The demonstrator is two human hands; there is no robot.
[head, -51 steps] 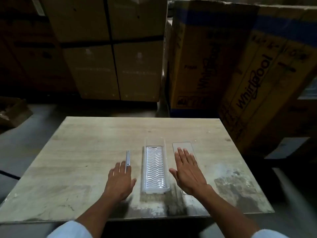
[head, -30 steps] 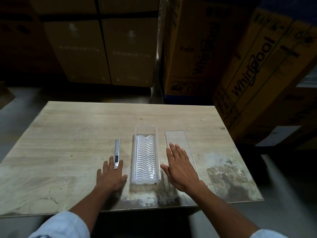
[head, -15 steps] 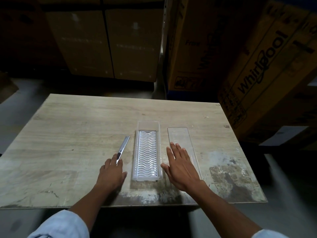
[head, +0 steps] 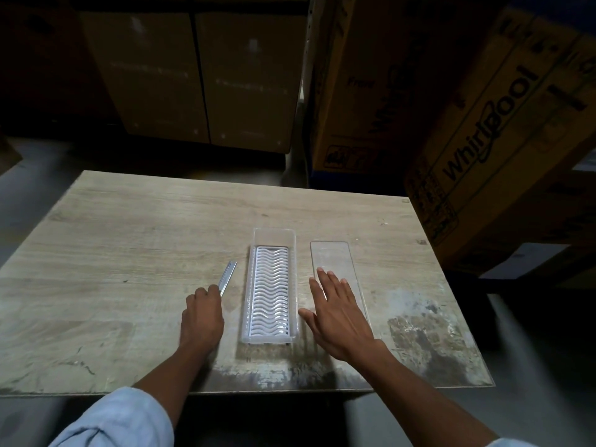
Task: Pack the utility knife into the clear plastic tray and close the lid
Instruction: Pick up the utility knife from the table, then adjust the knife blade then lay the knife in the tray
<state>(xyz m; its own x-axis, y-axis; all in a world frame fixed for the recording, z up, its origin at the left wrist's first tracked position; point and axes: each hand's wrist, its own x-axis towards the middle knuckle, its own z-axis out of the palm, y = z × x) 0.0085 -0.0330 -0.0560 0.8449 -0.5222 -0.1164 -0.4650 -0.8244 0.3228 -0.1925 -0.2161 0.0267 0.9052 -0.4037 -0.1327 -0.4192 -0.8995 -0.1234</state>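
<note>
A worn wooden desk (head: 129, 240) is seen from above, with stacked cardboard boxes (head: 483, 124) behind its far edge. Near the middle of the front edge, the utility knife (head: 227, 277) is pinched at its near end by the curled fingers of the left hand (head: 202, 317), its far end angled toward the clear plastic tray (head: 271, 287) just beside it — whether it is lifted off the surface cannot be told. The tray, lined with a white wavy insert, is shown uncovered. The flat clear lid (head: 335, 269) lies to its right; on the lid's near end the right hand (head: 338, 312) is laid flat, fingers spread, gripping nothing.
</note>
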